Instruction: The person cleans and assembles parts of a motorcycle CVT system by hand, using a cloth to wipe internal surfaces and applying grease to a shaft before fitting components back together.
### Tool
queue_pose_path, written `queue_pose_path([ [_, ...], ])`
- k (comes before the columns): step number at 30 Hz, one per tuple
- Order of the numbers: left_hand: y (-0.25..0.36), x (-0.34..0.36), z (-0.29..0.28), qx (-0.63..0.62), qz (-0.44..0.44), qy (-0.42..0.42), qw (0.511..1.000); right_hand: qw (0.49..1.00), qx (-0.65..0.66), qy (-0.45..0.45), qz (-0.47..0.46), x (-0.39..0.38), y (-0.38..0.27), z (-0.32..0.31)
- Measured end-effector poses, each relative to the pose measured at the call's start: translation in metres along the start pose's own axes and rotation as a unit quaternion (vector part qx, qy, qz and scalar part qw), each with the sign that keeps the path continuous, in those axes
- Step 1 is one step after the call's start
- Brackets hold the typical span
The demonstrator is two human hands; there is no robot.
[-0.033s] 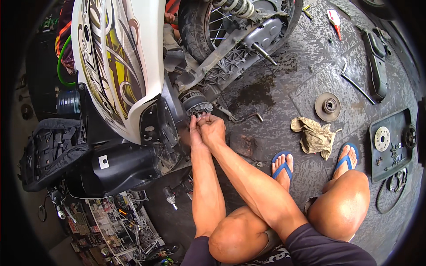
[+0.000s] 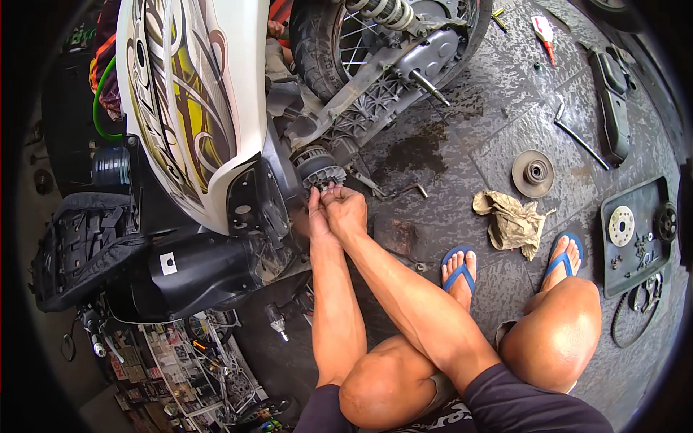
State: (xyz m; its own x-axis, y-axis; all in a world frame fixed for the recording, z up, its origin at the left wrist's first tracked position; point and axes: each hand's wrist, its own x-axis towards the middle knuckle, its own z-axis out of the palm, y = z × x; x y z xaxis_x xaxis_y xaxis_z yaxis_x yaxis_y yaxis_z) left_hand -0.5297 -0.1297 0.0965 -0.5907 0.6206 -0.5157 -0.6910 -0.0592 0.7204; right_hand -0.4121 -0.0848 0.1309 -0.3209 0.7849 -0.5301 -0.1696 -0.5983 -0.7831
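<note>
My left hand (image 2: 317,215) and my right hand (image 2: 345,211) meet at a round finned metal part (image 2: 321,166) on the scooter's engine, low beside the white body panel (image 2: 216,86). Both hands have their fingertips closed together just below the fins, my right partly over my left; whatever they pinch is too hidden to name. The grey transmission case (image 2: 375,108) runs up from there to a bare shaft and the spoked wheel (image 2: 315,61). A bent metal tool (image 2: 415,191) lies right of the hands.
Crumpled cloth (image 2: 509,220), a round pulley (image 2: 533,175), a long wrench (image 2: 585,141), a red-tipped bottle (image 2: 543,36), a black cover (image 2: 610,108) and a parts tray (image 2: 610,281) lie rightward. A power tool (image 2: 278,321) lies below. Another person's orange-striped clothing (image 2: 101,72) shows behind the scooter.
</note>
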Motion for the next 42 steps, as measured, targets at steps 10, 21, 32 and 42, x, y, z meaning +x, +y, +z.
queue_pose_path([
  [10,0.005,-0.013,0.006,0.021,0.030,-0.008,0.999,0.998,0.044,-0.029,-0.026,-0.007,-0.006,-0.003],
  [21,0.009,-0.017,0.009,-0.001,0.035,0.004,0.999,0.999,0.033,0.005,-0.003,-0.008,-0.016,-0.001],
  [32,0.011,-0.018,0.009,0.014,0.022,0.017,1.000,0.999,-0.004,-0.047,0.024,-0.006,-0.016,0.000],
  [42,-0.002,-0.026,0.027,-0.003,0.037,-0.020,0.999,0.993,0.067,-0.101,0.012,0.016,0.015,0.012],
])
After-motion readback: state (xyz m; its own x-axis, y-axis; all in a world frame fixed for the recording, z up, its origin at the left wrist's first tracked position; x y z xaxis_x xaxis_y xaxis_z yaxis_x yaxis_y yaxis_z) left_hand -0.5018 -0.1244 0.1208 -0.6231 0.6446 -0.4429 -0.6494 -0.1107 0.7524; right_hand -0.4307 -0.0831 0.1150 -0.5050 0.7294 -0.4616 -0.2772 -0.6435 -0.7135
